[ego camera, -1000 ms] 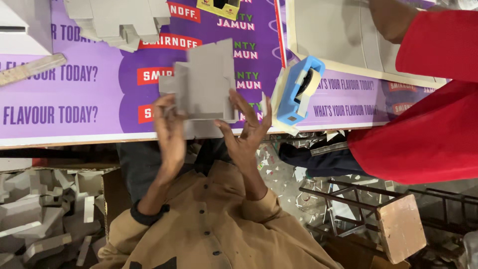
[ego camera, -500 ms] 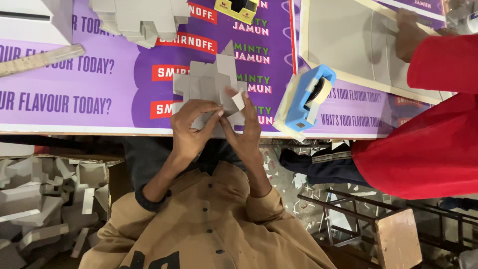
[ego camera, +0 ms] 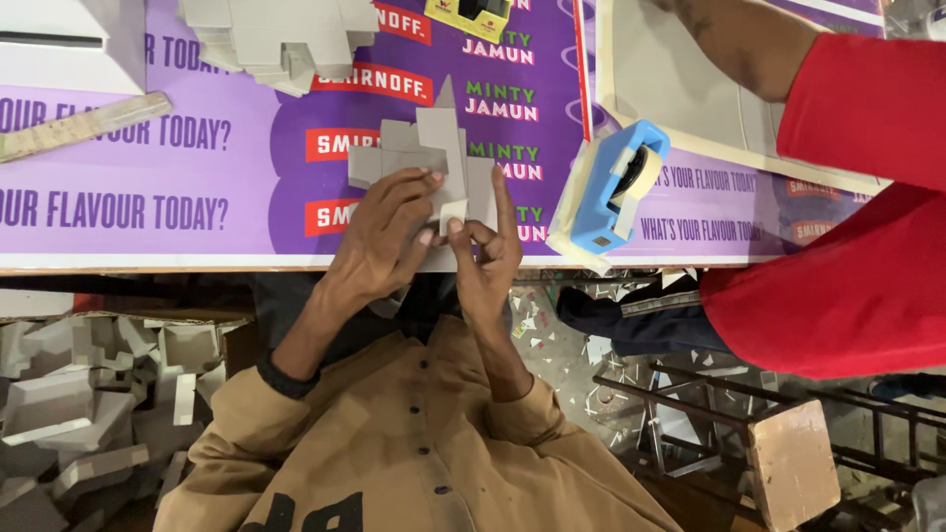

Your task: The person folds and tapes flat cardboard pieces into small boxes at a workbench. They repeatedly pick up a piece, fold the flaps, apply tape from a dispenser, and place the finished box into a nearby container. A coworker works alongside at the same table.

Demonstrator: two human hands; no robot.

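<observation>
A grey cardboard cut-out (ego camera: 431, 150) with several flaps is held over the purple printed table cover (ego camera: 197, 212). My left hand (ego camera: 379, 236) grips its lower left part with fingers spread across the card. Beside it, my right hand (ego camera: 488, 246) pinches a small flap at the lower middle, index finger stretched up along the card's right edge. Both hands hover at the table's near edge, above my tan shirt.
A blue tape dispenser (ego camera: 616, 187) sits just right of my hands. Stacked grey cut-outs (ego camera: 276, 34), a wooden ruler (ego camera: 84, 123) and a yellow box (ego camera: 468, 15) lie farther back. A co-worker's red sleeve (ego camera: 857, 197) reaches over a white board (ego camera: 690, 108). Folded grey boxes (ego camera: 69, 404) and a stool (ego camera: 793, 463) are on the floor.
The card was held up flat between my hands; now its flaps are bent and both hands pinch its lower edge closer together. The co-worker's arm has shifted over the board.
</observation>
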